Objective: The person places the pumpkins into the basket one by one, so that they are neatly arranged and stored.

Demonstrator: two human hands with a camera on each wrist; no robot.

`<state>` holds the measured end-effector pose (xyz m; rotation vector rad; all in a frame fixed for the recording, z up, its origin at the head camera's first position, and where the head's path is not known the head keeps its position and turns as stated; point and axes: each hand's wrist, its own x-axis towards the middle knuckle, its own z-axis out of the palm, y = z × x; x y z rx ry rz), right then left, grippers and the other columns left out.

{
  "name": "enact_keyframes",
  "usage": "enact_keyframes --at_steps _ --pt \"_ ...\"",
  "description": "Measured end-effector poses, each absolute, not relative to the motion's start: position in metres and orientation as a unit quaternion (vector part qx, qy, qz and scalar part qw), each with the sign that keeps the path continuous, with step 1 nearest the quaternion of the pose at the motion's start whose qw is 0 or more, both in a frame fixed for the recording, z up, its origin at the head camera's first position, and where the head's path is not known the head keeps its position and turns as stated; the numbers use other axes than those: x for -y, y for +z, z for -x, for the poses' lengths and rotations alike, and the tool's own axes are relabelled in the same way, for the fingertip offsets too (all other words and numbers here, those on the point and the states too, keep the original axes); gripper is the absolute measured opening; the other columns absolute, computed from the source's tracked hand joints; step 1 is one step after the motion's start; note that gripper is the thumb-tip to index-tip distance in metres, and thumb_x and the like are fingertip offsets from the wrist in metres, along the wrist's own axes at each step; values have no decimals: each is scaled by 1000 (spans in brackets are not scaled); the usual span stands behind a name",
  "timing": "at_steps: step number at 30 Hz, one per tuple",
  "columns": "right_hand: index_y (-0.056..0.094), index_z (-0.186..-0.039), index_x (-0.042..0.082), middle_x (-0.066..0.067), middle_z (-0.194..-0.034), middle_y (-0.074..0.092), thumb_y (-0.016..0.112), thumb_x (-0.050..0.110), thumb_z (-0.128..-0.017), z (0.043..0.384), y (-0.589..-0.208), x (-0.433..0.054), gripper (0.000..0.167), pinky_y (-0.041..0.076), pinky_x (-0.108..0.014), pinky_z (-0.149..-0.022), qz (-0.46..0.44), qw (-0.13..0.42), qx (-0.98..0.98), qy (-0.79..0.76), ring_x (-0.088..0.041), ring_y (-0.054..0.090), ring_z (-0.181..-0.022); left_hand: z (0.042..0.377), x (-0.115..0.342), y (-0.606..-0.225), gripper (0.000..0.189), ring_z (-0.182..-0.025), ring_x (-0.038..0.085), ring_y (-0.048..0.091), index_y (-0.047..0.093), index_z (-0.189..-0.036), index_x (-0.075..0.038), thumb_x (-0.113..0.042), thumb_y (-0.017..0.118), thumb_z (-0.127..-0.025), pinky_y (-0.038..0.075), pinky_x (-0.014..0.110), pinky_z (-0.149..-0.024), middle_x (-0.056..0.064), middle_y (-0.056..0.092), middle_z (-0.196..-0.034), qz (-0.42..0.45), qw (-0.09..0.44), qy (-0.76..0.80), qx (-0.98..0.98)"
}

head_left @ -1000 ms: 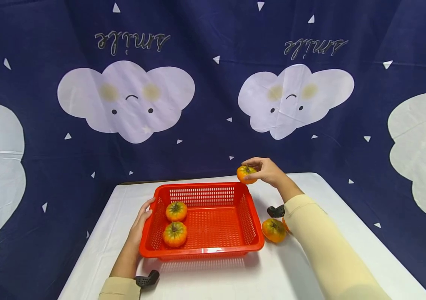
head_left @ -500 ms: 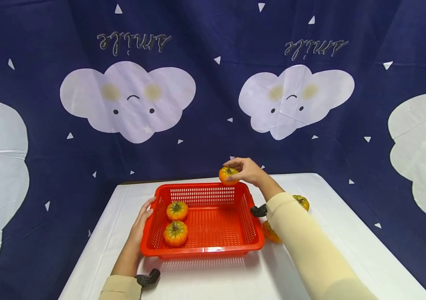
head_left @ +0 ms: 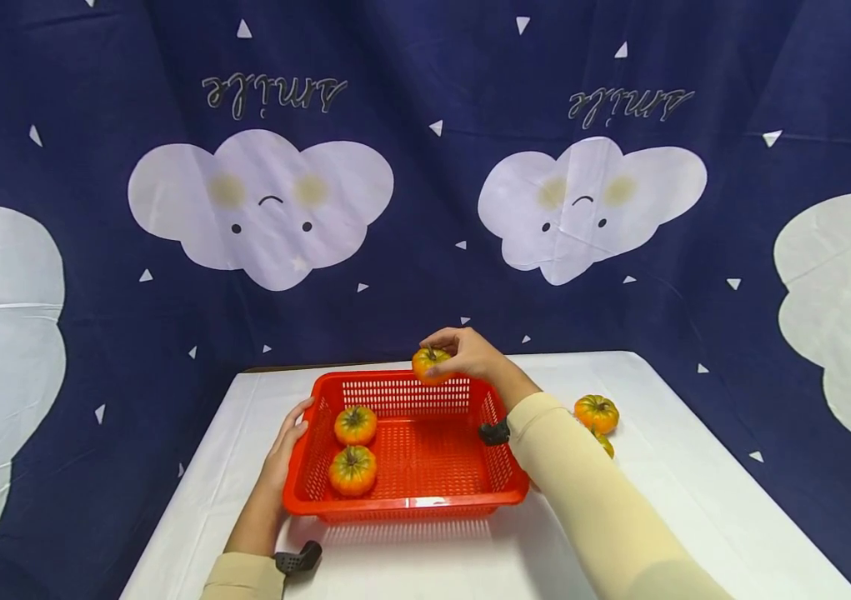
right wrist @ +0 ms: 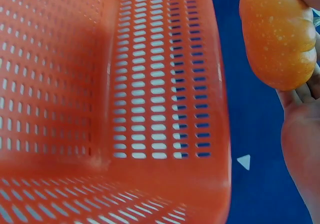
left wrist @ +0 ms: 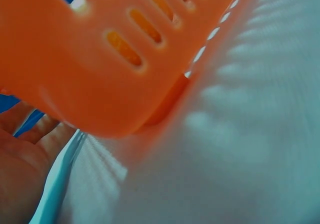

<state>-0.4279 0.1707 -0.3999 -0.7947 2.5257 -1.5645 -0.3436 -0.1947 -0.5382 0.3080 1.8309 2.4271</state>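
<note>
**Small pumpkin held over far rim of red basket**

Right hand [head_left: 470, 354] pinches a small orange pumpkin [head_left: 431, 365] from above, fingers curled round its top near the stem. The pumpkin hangs over the far wall of the red plastic basket [head_left: 496, 487], about mid-rim, not touching the basket floor. The right wrist view shows the same: pumpkin [right wrist: 278, 36] gripped in the fingertips, just beyond the slotted basket wall [right wrist: 160, 99], blue cloth behind it.

Left hand [head_left: 284, 442] rests against the basket's left side, fingers straight along the outer wall and the rim, not curled round anything. In the left wrist view the palm [left wrist: 20, 164] sits just beside the basket's lower corner [left wrist: 100, 74] on the white tablecloth [left wrist: 240, 149]; whether it actually presses there, cannot tell.

Inside the basket: two more small pumpkins on the left half, one further back [head_left: 355, 425], one nearer [head_left: 352, 470], close together but apart. Right half of the basket floor is bare mesh.

On the table [head_left: 695, 500], right of the basket: one pumpkin [head_left: 596, 413] in plain view, another [head_left: 607, 444] mostly hidden behind the right sleeve [head_left: 590, 508].

Backdrop: dark blue cloth with white clouds [head_left: 260, 204].
</note>
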Motion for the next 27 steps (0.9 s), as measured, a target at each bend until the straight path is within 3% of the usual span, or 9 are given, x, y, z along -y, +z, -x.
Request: enact_keyframes --at_steps 7,14,27 --pt "75 -125 2 -6 -121 73 91 9 -78 429 -408 -157 51 54 -37 -98 273 31 -837 -474 -25 67 -112 345 196 -538 53 -143 35 41 27 -166 -24 -31 37 -115 47 43 -108 15 32 -165 -106 39 791 -601" --pt "75 -125 2 -6 -123 72 91 8 -78 428 -417 -147 51 55 -37 -98 297 59 -837 -456 -24 68 -112 344 196 -539 51 -145 38 39 30 -164 -29 -31 38 -114 46 49 -108 11 35 -164 -90 49 794 -600" --pt "76 -124 2 -5 -127 69 92 9 -78 429 -434 -125 50 50 -33 -103 331 82 -848 -405 -18 65 -115 344 196 -537 51 -144 38 40 29 -164 -26 -29 38 -114 44 50 -110 13 35 -164 -97 44 793 -600"
